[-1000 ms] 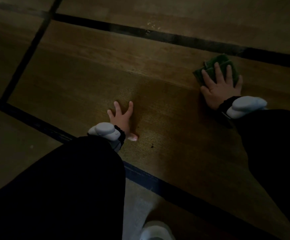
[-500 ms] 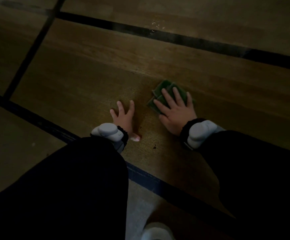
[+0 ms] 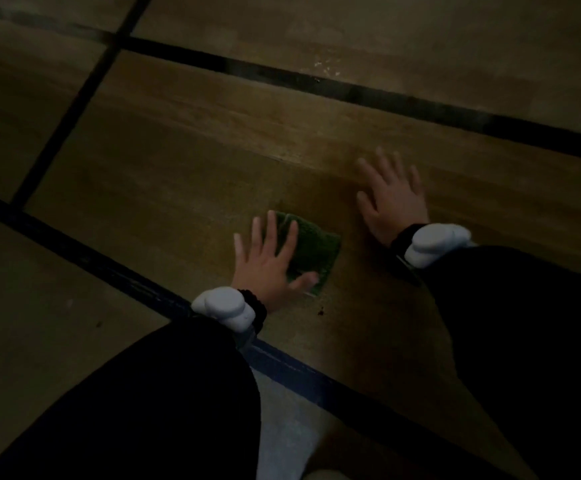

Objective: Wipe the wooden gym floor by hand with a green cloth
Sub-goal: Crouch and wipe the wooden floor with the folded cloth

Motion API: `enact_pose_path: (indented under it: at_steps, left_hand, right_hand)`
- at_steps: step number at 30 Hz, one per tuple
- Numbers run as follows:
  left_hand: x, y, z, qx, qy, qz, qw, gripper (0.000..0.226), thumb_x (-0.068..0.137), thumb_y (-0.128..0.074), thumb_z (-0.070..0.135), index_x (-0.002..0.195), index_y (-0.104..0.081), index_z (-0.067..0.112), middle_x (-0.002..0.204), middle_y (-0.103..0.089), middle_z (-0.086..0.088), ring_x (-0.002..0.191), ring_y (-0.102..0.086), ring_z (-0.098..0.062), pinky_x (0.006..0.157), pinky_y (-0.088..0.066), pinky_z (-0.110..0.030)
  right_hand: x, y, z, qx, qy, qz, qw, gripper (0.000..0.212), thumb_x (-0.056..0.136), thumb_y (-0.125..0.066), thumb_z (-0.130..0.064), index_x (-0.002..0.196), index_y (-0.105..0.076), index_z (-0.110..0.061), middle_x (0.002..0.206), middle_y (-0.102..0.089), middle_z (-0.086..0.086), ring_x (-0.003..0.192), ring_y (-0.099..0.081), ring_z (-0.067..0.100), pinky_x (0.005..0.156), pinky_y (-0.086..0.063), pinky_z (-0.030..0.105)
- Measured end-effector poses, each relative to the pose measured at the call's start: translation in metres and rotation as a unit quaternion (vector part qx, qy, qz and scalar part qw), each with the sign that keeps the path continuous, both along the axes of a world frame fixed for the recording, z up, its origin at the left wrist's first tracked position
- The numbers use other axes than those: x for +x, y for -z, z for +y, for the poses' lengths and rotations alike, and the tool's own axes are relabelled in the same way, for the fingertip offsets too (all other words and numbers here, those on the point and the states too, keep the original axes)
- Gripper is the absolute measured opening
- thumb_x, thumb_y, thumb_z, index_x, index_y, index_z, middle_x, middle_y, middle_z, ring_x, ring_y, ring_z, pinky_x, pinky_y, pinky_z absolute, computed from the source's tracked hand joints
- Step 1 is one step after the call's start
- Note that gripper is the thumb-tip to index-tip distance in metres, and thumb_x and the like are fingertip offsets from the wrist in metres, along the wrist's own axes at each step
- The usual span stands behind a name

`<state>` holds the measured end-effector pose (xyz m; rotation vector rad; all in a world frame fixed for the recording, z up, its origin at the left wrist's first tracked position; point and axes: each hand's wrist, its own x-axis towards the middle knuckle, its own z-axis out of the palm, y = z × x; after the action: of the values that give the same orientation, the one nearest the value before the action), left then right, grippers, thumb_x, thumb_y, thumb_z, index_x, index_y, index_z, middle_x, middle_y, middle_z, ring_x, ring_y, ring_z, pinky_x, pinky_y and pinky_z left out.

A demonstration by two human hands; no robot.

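Observation:
The folded green cloth (image 3: 311,252) lies flat on the dim wooden gym floor (image 3: 185,161). My left hand (image 3: 268,261) rests on the cloth's left part with straight, spread fingers, the thumb lying across its near edge. My right hand (image 3: 391,199) is to the right of the cloth and apart from it, fingers spread and blurred, flat over the bare floor. Both wrists carry white devices on black bands.
Dark painted lines cross the floor: one (image 3: 351,90) runs across the far side, another (image 3: 74,109) comes down the left, and a blue-black one (image 3: 292,370) passes just behind my hands. A small dark speck (image 3: 321,310) sits near the cloth. My black sleeves fill the lower frame.
The right hand slid the cloth leftward to the left hand, then let go and moved away right. The left hand has shifted onto the cloth.

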<state>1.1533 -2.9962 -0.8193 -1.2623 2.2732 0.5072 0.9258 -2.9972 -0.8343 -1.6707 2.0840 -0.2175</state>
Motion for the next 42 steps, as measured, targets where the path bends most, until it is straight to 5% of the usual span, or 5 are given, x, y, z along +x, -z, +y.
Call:
enact_pose_path:
  at_steps: [8, 14, 23, 35, 42]
  left_hand:
    - [-0.013, 0.038, -0.021, -0.033, 0.056, 0.032, 0.997, 0.065, 0.076, 0.01, 0.07, 0.132, 0.033, 0.045, 0.143, 0.043, 0.003, 0.137, 0.033, -0.021, 0.116, 0.015, -0.049]
    - [-0.001, 0.032, -0.123, -0.046, -0.071, 0.038, 0.996, 0.064, 0.098, -0.023, 0.051, 0.15, 0.011, 0.034, 0.157, 0.022, -0.004, 0.145, 0.016, -0.029, 0.117, 0.005, -0.052]
    - [-0.03, 0.032, -0.249, -0.1, -0.24, 0.031, 0.965, 0.061, 0.101, -0.02, 0.047, 0.153, 0.004, 0.024, 0.159, 0.016, -0.01, 0.146, 0.012, -0.034, 0.116, 0.005, -0.055]
    - [-0.155, 0.046, -0.185, -0.116, 0.048, 0.078, 0.989, 0.063, 0.094, -0.017, 0.055, 0.151, 0.002, 0.034, 0.159, 0.015, -0.005, 0.146, 0.013, -0.029, 0.116, 0.008, -0.05]
    - [-0.144, 0.045, -0.2, -0.106, 0.11, 0.071, 0.986, 0.069, 0.085, -0.001, 0.063, 0.149, 0.006, 0.04, 0.16, 0.014, 0.002, 0.147, 0.012, -0.024, 0.117, 0.006, -0.044]
  right_hand:
    - [-0.036, 0.015, -0.069, 0.049, 0.05, 0.062, 0.996, 0.066, 0.097, -0.026, -0.053, 0.153, 0.0, -0.028, 0.16, 0.013, 0.002, 0.146, 0.012, 0.027, 0.115, 0.007, 0.056]
    - [-0.028, 0.036, -0.083, 0.058, 0.08, 0.13, 0.986, 0.071, 0.092, -0.015, -0.063, 0.152, 0.0, -0.029, 0.16, 0.013, 0.0, 0.147, 0.013, 0.024, 0.113, 0.01, 0.058]
    - [-0.033, 0.035, -0.089, 0.065, 0.094, 0.116, 0.987, 0.071, 0.091, -0.017, -0.062, 0.151, 0.004, -0.031, 0.159, 0.018, -0.002, 0.146, 0.017, 0.023, 0.112, 0.012, 0.058]
    - [-0.033, 0.036, -0.091, 0.092, 0.098, 0.106, 0.985, 0.069, 0.09, -0.009, -0.059, 0.151, 0.009, -0.032, 0.157, 0.024, -0.004, 0.145, 0.021, 0.021, 0.109, 0.018, 0.055]
    - [-0.04, 0.035, -0.091, 0.092, 0.106, 0.115, 0.983, 0.07, 0.089, -0.01, -0.059, 0.151, 0.008, -0.033, 0.158, 0.021, -0.005, 0.145, 0.02, 0.02, 0.108, 0.019, 0.053]
